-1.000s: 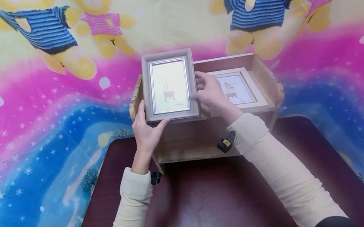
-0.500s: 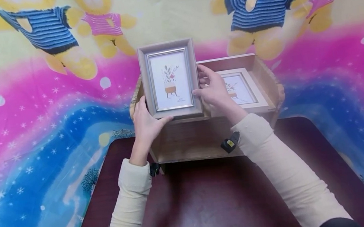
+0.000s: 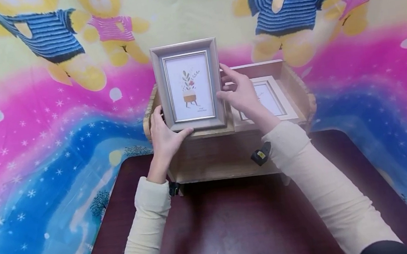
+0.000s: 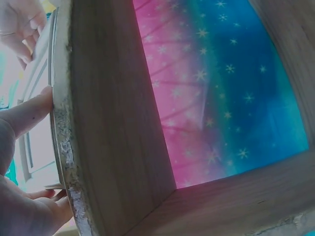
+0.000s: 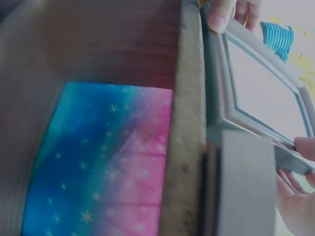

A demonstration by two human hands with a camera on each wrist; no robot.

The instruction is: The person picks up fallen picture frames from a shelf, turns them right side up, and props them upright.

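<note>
A grey picture frame (image 3: 188,86) with a potted-plant print stands nearly upright over the left part of a wooden shelf's top (image 3: 204,132). My left hand (image 3: 164,137) grips its lower left corner, thumb along the bottom edge and fingers at the left side. With the right hand (image 3: 241,91) I pinch its right edge, thumb towards the front. In the right wrist view, that thumb and fingers hold the grey frame (image 5: 268,88) from both faces. A second, pale frame (image 3: 288,106) lies face up on the shelf's right part, partly hidden by my right hand.
The wooden shelf has a raised back (image 3: 257,65), rough-edged side panels (image 3: 299,91) and an open compartment (image 3: 221,154) below. It stands at the back of a dark red table (image 3: 230,233). A patterned cloth with printed bears (image 3: 284,13) hangs behind.
The grey frame has risen slightly and tipped more upright, its print now clear of glare. Both hands have moved with it, the right one a little upward and right.
</note>
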